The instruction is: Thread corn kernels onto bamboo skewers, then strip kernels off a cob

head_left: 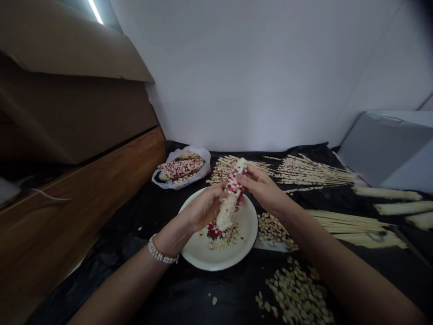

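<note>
Both my hands hold a corn cob upright over a white plate. The cob's lower part is mostly pale and stripped, while red and white kernels remain near its top. My left hand wraps the cob's lower middle, and a beaded bracelet circles that wrist. My right hand pinches the upper end. Loose red and cream kernels lie in a heap on the plate under the cob.
Black plastic sheeting covers the table. Behind the plate lie bagged speckled cobs and bundled wooden skewers. More skewers, pale cobs and kernel piles lie to the right. A wooden panel runs along the left.
</note>
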{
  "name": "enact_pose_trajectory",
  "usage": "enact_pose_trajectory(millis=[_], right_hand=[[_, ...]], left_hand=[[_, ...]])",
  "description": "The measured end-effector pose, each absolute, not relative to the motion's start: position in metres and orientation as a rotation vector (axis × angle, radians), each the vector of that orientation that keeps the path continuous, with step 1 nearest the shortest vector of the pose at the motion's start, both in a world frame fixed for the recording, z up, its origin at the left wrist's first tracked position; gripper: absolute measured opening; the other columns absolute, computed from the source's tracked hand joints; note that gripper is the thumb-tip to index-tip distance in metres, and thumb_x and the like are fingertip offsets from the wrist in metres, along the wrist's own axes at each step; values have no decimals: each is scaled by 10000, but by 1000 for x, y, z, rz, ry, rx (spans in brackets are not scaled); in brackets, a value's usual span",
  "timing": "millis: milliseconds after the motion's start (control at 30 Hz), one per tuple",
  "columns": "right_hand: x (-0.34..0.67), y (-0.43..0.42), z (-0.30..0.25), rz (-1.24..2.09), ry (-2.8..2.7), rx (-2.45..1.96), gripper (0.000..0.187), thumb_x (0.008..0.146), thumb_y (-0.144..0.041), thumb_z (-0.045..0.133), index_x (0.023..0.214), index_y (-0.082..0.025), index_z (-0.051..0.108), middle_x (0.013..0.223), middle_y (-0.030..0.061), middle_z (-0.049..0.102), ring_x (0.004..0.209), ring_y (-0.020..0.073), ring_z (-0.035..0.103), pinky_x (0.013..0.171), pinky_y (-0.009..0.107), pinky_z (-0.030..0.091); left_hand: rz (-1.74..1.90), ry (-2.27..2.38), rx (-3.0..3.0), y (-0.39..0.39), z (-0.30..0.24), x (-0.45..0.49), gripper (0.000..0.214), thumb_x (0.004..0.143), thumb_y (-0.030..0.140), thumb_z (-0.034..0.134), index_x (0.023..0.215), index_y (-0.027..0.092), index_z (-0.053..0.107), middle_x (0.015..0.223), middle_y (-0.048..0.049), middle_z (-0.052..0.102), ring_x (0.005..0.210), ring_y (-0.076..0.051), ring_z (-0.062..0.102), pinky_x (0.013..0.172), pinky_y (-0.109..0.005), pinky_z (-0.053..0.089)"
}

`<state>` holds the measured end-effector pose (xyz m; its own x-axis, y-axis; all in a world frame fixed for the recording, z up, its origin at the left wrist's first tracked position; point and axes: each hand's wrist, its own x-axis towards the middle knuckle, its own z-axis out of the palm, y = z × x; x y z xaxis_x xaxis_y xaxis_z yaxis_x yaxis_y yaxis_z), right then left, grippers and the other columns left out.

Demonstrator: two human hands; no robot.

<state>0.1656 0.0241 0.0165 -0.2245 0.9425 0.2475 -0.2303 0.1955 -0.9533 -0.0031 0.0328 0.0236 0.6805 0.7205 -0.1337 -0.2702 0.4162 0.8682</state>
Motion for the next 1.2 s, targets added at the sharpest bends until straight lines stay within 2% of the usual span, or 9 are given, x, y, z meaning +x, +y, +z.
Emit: enact_pose_trajectory(millis=[100, 200, 300, 400, 533, 667, 867, 1067, 1200], right_hand=[[168, 26, 19, 1241, -1298, -784, 206, 821, -371, 654, 885, -221, 527, 804, -6, 578, 680, 119, 530, 614, 265, 471], [168, 25, 20, 1214, -1294, -804, 196, 810, -356, 662, 853, -220, 528, 797, -6, 565, 699, 125, 525, 643, 273, 467], [165, 24, 20, 1215, -1307, -827, 210, 800, -376, 664, 850, -226, 526, 772, -3, 567, 674, 139, 522, 625, 295, 466], [163, 23, 18, 1212, -1315, -843, 250, 769, -388, 690, 862, -226, 524, 797, 1, 578, 721, 152, 540, 671, 310, 472], [160, 23, 17, 1202, -1323, -851, 258, 766, -380, 695, 882, -221, 528, 842, 7, 592, 770, 154, 551, 706, 309, 473], [159, 22, 17, 1208, -1328, -863, 231, 782, -374, 677, 883, -226, 532, 815, 4, 588, 729, 153, 547, 645, 301, 478], [163, 22, 20, 1200, -1326, -855, 218, 801, -391, 659, 878, -228, 536, 799, 9, 579, 713, 153, 537, 617, 297, 476], [165, 21, 25, 1169, -1322, -861, 224, 787, -394, 673, 870, -227, 550, 845, 17, 591, 777, 161, 547, 687, 310, 484], [163, 22, 23, 1182, -1331, -869, 261, 767, -414, 692, 878, -227, 548, 839, 19, 597, 752, 161, 546, 676, 315, 477]], left_hand=[[705, 581, 1021, 33, 24, -2, 232, 779, 183, 550, 991, 123, 625, 876, -96, 701, 786, -192, 656, 771, -326, 486], [718, 601, 1103, 31, 23, 0, 197, 796, 204, 557, 961, 125, 632, 872, -91, 695, 798, -183, 648, 769, -313, 478], [741, 613, 1149, 29, 23, 2, 144, 770, 156, 517, 873, 137, 617, 844, -72, 682, 792, -169, 635, 732, -287, 468], [753, 613, 1137, 27, 23, 5, 125, 703, 116, 489, 790, 154, 571, 818, -57, 669, 770, -164, 626, 703, -280, 462], [769, 617, 1116, 27, 22, 7, 159, 641, 99, 473, 765, 159, 553, 781, -40, 656, 724, -153, 615, 698, -280, 458], [782, 663, 1090, 27, 19, 7, 233, 608, 66, 468, 798, 150, 573, 761, -35, 654, 689, -141, 612, 693, -274, 459], [733, 627, 1020, 29, 22, 2, 434, 575, 17, 468, 974, 136, 592, 802, -53, 677, 711, -162, 637, 705, -295, 476], [665, 544, 981, 29, 27, -1, 244, 793, 197, 525, 1016, 141, 605, 834, -78, 691, 759, -184, 646, 676, -295, 483], [727, 554, 1042, 29, 21, 1, 305, 692, 59, 511, 967, 132, 621, 845, -72, 697, 777, -170, 646, 694, -275, 475]])
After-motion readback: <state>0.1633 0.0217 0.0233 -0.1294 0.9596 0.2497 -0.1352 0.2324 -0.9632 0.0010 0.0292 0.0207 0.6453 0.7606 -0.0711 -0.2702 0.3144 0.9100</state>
